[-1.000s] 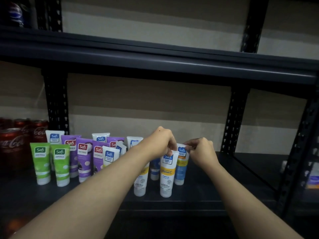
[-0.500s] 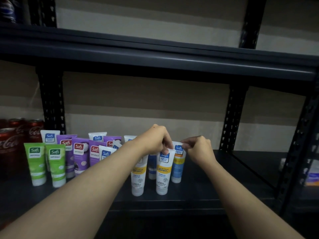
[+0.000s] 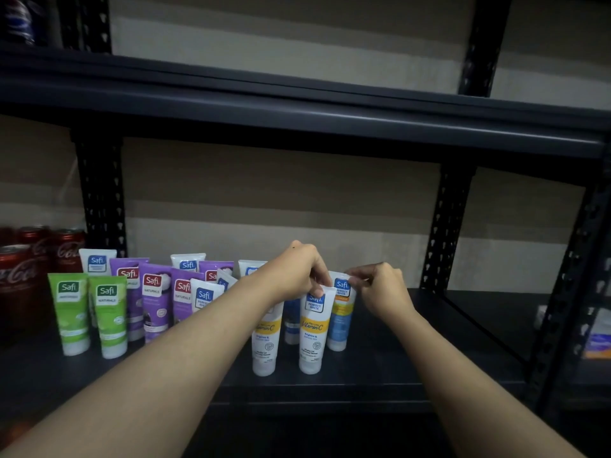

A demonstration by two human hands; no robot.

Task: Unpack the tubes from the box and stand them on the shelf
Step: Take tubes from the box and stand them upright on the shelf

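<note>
**Head view: both tubes down, hands not yet off**

Little has shifted over the past second. The left hand (image 3: 297, 272) still pinches the top crimp of the white Vitamin C tube (image 3: 312, 332) with curled fingers. The right hand (image 3: 380, 287) likewise pinches the blue-and-orange tube (image 3: 340, 312) just behind it. Both tubes stand cap-down on the shelf (image 3: 413, 368), right of the green tubes (image 3: 87, 312) and purple tubes (image 3: 153, 299). That steadiness suggests placing is done and only balancing and letting go remain. The box is out of view.
</note>
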